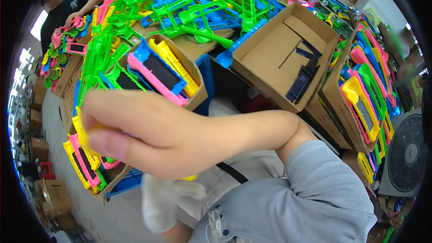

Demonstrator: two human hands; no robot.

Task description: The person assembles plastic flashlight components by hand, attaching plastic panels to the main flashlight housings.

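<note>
two hands of mine: the bare right one, my right hand [130, 139], reaches across with its fingers curled by a yellow plastic frame [79, 128], too blurred for me to tell whether i grip it. just below, my left hand [159, 202] wears a white glove; i cannot tell if it holds anything. under my right fingers, a box [118, 181] bears upright frames. just beyond that hand, a carton [200, 91] is packed with colored frames, its near side partly blocked by my arm. farther out spreads a green and blue heap [202, 13]; right of it, an open carton [265, 47] holds dark pieces [302, 81]. well right stands a gray fan [407, 150].
</note>
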